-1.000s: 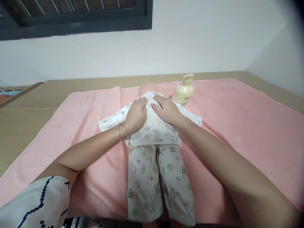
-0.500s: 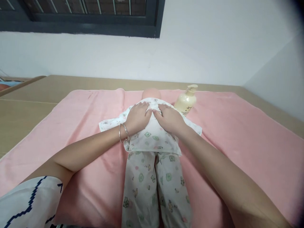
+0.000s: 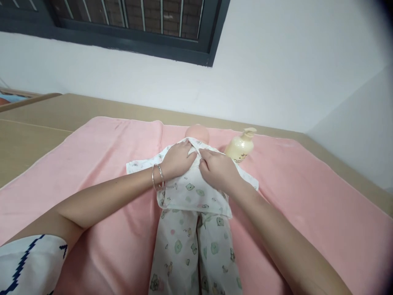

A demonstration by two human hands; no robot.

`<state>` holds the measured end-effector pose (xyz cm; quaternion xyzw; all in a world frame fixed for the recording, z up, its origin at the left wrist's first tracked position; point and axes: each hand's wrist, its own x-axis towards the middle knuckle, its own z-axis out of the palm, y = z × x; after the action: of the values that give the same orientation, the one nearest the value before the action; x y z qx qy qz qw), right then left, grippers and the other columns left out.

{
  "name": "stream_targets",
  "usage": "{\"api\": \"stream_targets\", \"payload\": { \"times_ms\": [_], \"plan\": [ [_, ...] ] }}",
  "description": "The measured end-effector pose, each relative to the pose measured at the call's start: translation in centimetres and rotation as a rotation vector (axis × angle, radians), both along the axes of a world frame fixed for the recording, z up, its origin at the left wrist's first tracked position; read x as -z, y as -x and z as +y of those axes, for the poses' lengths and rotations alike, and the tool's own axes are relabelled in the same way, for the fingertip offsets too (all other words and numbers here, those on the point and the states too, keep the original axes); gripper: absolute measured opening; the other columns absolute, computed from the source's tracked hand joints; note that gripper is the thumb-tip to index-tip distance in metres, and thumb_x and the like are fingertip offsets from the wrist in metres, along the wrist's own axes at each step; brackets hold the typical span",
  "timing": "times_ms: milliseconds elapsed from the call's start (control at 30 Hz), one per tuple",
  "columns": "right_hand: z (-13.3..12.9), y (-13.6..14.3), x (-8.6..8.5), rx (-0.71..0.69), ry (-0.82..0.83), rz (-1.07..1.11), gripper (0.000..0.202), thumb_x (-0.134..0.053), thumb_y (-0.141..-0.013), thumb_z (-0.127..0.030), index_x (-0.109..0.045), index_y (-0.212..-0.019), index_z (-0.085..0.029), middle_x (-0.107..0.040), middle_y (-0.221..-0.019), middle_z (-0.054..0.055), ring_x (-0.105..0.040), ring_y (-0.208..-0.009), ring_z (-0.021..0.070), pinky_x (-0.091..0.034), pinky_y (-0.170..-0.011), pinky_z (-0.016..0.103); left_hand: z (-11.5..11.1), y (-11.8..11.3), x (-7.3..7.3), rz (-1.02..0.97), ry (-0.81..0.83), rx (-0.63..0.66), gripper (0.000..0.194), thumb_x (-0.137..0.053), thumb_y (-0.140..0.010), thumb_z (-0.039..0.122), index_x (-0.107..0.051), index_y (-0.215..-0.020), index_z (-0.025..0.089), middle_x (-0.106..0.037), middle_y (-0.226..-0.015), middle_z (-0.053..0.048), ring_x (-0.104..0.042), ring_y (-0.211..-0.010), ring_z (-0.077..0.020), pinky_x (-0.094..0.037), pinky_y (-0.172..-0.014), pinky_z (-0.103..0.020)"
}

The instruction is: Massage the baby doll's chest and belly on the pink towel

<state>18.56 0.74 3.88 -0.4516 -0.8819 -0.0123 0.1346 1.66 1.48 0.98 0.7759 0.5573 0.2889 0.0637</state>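
Observation:
A doll in a white printed shirt [image 3: 190, 194] and matching pants [image 3: 181, 246] lies stretched out. Its smooth round head [image 3: 198, 132] shows at the far end; the face cannot be seen. My left hand [image 3: 179, 159], with two bangles [image 3: 156, 176] on the wrist, rests flat on the left of the shirt's chest, thumb apart from the fingers. On the other side, my right hand [image 3: 219, 168] is closed, thumb and forefinger pinching the shirt's front edge just below the neck. A raised fold of cloth runs between the two hands.
A pale yellow pump bottle [image 3: 241, 146] stands beside the doll's right-hand shoulder in view. Under everything lies a pink blanket [image 3: 294, 196] on a wooden surface [image 3: 39, 131]. A white wall and a dark-framed barred window [image 3: 172, 45] are behind.
My right hand has gone from lying spread on the chest to pinching the shirt's edge, lifting a fold. The left hand stays nearly in place. The view has tilted slightly.

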Motion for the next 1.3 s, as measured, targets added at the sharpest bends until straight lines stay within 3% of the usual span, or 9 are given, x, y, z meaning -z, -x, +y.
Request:
{"api": "stream_targets", "payload": {
  "times_ms": [67,200,300,400,533,733,1067,1200,1300],
  "plan": [
    [0.6,0.0,0.4,0.02,0.033,0.067,0.029,-0.036,-0.096,-0.026,-0.064,-0.1,-0.019,-0.071,-0.097,0.011,-0.065,-0.088,0.0267,-0.047,-0.075,0.035,-0.8,-0.6,0.3,0.067,-0.059,-0.013,0.034,-0.035,-0.099,0.024,-0.062,-0.115,0.012,-0.067,-0.123,-0.015,-0.061,-0.118,-0.0271,-0.046,-0.107,-0.044],
    [2.4,-0.4,1.6,-0.066,0.065,0.244,0.035,-0.038,-0.096,-0.032,-0.062,-0.116,-0.016,-0.064,-0.128,0.015,-0.058,-0.116,0.0303,-0.046,-0.094,0.041,-2.1,-1.4,0.7,0.143,-0.178,0.029,0.035,-0.037,-0.095,0.016,-0.063,-0.118,0.01,-0.065,-0.129,-0.016,-0.057,-0.127,-0.0271,-0.038,-0.116,-0.044],
    [2.5,-0.4,2.0,-0.082,0.038,0.272,0.041,-0.038,-0.096,-0.032,-0.06,-0.125,-0.013,-0.058,-0.139,0.017,-0.053,-0.126,0.0321,-0.043,-0.103,0.044,-1.5,-0.9,0.4,0.068,-0.087,0.022,0.033,-0.037,-0.096,0.02,-0.064,-0.114,0.013,-0.067,-0.127,-0.014,-0.059,-0.124,-0.0264,-0.043,-0.112,-0.043],
    [1.2,0.2,1.7,0.012,0.013,0.233,0.043,-0.037,-0.097,-0.031,-0.062,-0.127,-0.012,-0.063,-0.133,0.017,-0.057,-0.122,0.0334,-0.044,-0.102,0.045,-0.3,-0.2,0.1,-0.009,0.033,-0.022,0.033,-0.037,-0.099,0.029,-0.063,-0.112,0.014,-0.068,-0.122,-0.014,-0.062,-0.116,-0.0274,-0.048,-0.104,-0.043],
    [0.4,0.7,1.5,0.137,0.021,0.232,0.041,-0.038,-0.095,-0.027,-0.067,-0.121,-0.014,-0.071,-0.12,0.015,-0.064,-0.11,0.0328,-0.048,-0.094,0.044,0.2,-0.3,0.6,-0.044,0.024,-0.081,0.033,-0.039,-0.099,0.034,-0.062,-0.111,0.014,-0.068,-0.119,-0.015,-0.062,-0.114,-0.0289,-0.047,-0.104,-0.045],
    [2.5,0.1,2.9,0.068,0.084,0.353,0.053,-0.041,-0.094,-0.037,-0.058,-0.138,-0.014,-0.053,-0.149,0.012,-0.045,-0.14,0.0306,-0.035,-0.116,0.046,0.1,-0.6,1.7,-0.054,-0.039,-0.111,0.04,-0.041,-0.098,0.032,-0.061,-0.125,0.011,-0.064,-0.134,-0.015,-0.055,-0.129,-0.0299,-0.04,-0.113,-0.046],
    [3.4,-0.8,2.6,-0.094,0.114,0.231,0.046,-0.038,-0.098,-0.041,-0.057,-0.131,-0.015,-0.052,-0.147,0.016,-0.034,-0.145,0.034,-0.033,-0.114,0.055,-1.7,-1.4,0.8,0.0,-0.051,-0.011,0.046,-0.033,-0.094,0.016,-0.061,-0.131,0.01,-0.06,-0.142,-0.012,-0.05,-0.138,-0.0239,-0.033,-0.122,-0.044],
    [2.1,-0.3,1.7,-0.027,0.107,0.178,0.049,-0.034,-0.1,-0.036,-0.053,-0.138,-0.012,-0.054,-0.145,0.017,-0.041,-0.141,0.0336,-0.032,-0.116,0.054,-0.8,-0.7,0.4,-0.066,0.066,-0.018,0.047,-0.035,-0.095,0.02,-0.057,-0.136,0.012,-0.055,-0.148,-0.011,-0.045,-0.142,-0.0234,-0.032,-0.122,-0.042],
    [0.3,0.5,1.0,0.001,0.112,0.111,0.053,-0.033,-0.1,-0.032,-0.05,-0.144,-0.007,-0.05,-0.149,0.019,-0.041,-0.142,0.0329,-0.033,-0.117,0.05,0.1,-0.1,0.3,-0.11,0.088,-0.008,0.042,-0.036,-0.095,0.024,-0.061,-0.126,0.013,-0.059,-0.142,-0.012,-0.051,-0.135,-0.0248,-0.037,-0.118,-0.041]
  ]
}}
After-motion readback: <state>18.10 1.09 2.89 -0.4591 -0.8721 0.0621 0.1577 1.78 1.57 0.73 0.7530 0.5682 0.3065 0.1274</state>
